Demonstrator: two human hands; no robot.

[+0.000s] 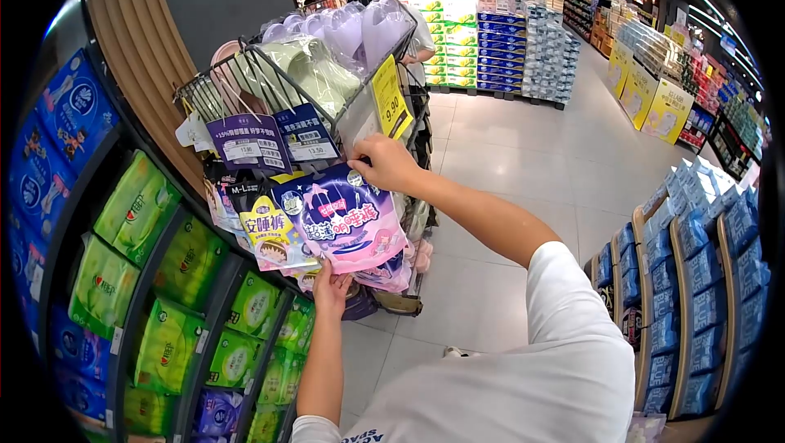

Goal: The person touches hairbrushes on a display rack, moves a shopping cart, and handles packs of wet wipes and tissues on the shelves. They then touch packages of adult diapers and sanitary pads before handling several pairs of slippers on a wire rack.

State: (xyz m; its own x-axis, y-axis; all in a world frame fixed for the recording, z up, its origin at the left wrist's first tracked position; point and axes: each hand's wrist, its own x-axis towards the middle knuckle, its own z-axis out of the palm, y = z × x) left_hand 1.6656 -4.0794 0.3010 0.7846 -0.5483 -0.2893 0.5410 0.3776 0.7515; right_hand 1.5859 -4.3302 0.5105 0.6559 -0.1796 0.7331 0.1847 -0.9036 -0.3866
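Observation:
A purple and pink pack of sleep pants point(353, 218) hangs in front of a wire display rack. My right hand point(386, 164) is closed at its upper right corner, fingers curled down over the edge. Below, my left hand point(330, 291) grips the pack's bottom edge, thumb in front and the other fingers partly hidden. Just left of it hangs a yellow and white pack of sleep pants point(276, 233), partly overlapped. Two purple price cards point(245, 142) sit above the packs. A yellow price sign point(392, 101) stands on the rack close above my right hand.
The wire basket point(334, 125) on top holds bagged green slippers point(315, 71) and lilac slippers point(360, 27). Shelves of green tissue packs point(168, 345) curve along the left. Blue packs point(705, 271) fill a shelf at right. Tissue stacks point(500, 50) stand beyond the tiled floor point(491, 165).

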